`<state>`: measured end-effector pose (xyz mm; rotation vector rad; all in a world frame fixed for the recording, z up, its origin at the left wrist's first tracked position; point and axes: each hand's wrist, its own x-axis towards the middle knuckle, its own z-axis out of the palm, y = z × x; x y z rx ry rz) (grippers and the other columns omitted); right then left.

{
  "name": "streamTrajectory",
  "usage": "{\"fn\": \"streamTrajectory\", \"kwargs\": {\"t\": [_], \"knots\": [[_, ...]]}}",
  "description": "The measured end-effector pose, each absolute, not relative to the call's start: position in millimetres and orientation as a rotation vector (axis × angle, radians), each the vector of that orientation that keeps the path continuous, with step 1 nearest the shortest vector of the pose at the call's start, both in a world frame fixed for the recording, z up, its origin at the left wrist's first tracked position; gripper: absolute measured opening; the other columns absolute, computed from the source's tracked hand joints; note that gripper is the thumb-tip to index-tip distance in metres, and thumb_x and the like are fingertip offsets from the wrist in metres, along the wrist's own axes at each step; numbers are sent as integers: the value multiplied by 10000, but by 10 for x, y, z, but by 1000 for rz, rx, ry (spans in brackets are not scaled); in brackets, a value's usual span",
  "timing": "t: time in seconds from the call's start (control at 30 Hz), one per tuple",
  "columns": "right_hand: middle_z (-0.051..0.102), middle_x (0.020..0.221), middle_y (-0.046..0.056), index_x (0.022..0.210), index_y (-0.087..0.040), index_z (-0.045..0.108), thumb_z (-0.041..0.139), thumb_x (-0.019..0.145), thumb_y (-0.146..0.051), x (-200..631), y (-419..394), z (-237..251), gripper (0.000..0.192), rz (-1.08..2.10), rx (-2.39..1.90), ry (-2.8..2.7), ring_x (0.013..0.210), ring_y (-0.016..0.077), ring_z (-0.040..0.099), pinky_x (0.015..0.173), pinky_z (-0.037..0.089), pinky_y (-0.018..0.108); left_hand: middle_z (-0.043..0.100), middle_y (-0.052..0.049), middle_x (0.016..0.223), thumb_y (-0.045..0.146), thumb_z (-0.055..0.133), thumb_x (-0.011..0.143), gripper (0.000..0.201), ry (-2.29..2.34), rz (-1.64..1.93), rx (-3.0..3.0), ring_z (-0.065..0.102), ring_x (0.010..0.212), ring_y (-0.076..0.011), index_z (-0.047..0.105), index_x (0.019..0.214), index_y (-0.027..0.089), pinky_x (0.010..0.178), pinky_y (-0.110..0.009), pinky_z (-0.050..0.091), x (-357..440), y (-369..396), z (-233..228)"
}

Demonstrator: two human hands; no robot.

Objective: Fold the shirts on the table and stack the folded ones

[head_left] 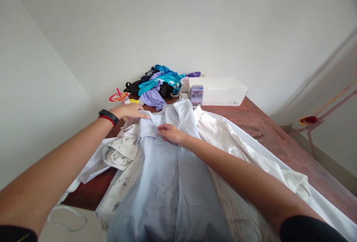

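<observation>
A light blue-grey shirt [164, 175] lies spread over other garments, its upper part folded over near the far end. At the left of that fold, my left hand [134, 111] holds the shirt's edge, thumb on top and the other fingers mostly hidden. My right hand [173, 134] rests on the shirt just below the fold, fingers stretched out and lightly bent on the cloth. Beneath it, a white striped shirt [223, 130] shows on the right. A patterned whitish garment [122, 152] sticks out on the left.
On the reddish-brown wooden table [259, 123], a white box [220, 91] stands against the wall. Left of it sits a heap of blue, black and purple clothes [164, 82]. A cup with a red straw [119, 94] is behind my left hand. A pinkish rack [309, 121] stands right.
</observation>
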<state>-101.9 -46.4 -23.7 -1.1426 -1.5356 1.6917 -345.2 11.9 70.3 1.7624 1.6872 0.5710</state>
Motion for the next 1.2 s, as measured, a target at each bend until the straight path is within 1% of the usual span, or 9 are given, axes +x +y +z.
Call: {"fn": "streamTrajectory", "kwargs": {"t": [0.1, 0.33, 0.53, 0.67, 0.8, 0.9, 1.03, 1.1, 1.2], "knots": [[711, 1001, 26, 988, -222, 752, 750, 787, -215, -1018, -456, -262, 201, 1693, -1133, -1520, 891, 174, 661, 743, 556, 264, 627, 54, 601, 312, 984, 647, 438, 1772, 327, 1706, 522, 583, -101, 682, 862, 79, 477, -145, 278, -3424, 60, 730], [721, 1022, 22, 974, -228, 762, 773, 769, -209, -1018, -451, -315, 206, 1691, -1093, -1531, 887, 176, 659, 762, 545, 271, 619, 60, 585, 366, 964, 684, 504, 1822, 326, 1588, 577, 562, -123, 635, 931, 76, 472, -157, 381, -3346, 31, 898], [713, 1085, 38, 1060, -222, 735, 761, 815, -254, -1011, -483, -250, 248, 1716, -1111, -1533, 963, 187, 665, 783, 549, 267, 479, 81, 544, 182, 868, 759, 363, 1601, 545, 1640, 538, 514, -97, 510, 702, 184, 486, -174, 435, -3192, -10, 978], [686, 1226, 74, 1165, -237, 681, 742, 870, -407, -925, -521, 16, 347, 1847, -1099, -1409, 1126, 229, 649, 804, 558, 286, 573, 34, 640, 157, 809, 733, 237, 1501, 785, 1538, 543, 533, -108, 582, 788, 196, 506, -202, 440, -2943, -7, 996], [612, 1380, 106, 1374, -262, 535, 711, 895, -503, -754, -520, 332, 564, 1926, -941, -1298, 1192, 250, 634, 869, 574, 370, 573, 22, 662, 113, 789, 702, 233, 1405, 973, 1415, 491, 526, -90, 625, 855, 177, 518, -213, 415, -2611, 65, 1048], [657, 1267, 79, 1365, -281, 525, 774, 838, -430, -669, -502, 455, 601, 1925, -879, -1245, 1076, 235, 657, 842, 596, 398, 570, 27, 657, 80, 780, 721, 264, 1386, 951, 1376, 504, 532, -96, 627, 915, 172, 553, -233, 441, -2305, 102, 1036], [671, 874, 26, 1028, -205, 647, 734, 805, -257, -665, -454, 403, 245, 1870, -867, -1193, 756, 170, 624, 680, 590, 322, 557, 26, 604, 108, 807, 758, 271, 1412, 791, 1478, 552, 545, -146, 629, 952, 173, 559, -270, 443, -1882, 112, 920], [635, 767, 10, 920, -190, 637, 678, 803, -179, -675, -421, 335, 124, 1842, -924, -1097, 669, 155, 594, 615, 566, 292, 580, 11, 614, 172, 856, 751, 315, 1435, 731, 1531, 583, 570, -172, 632, 972, 171, 565, -278, 438, -1728, 117, 879], [647, 747, 8, 910, -190, 623, 580, 803, -73, -661, -366, 266, 163, 1824, -997, -951, 636, 153, 608, 587, 544, 268, 676, -41, 762, 354, 853, 804, 410, 1423, 714, 1582, 652, 677, -203, 618, 1092, 182, 600, -276, 461, -1652, 94, 910]]}}
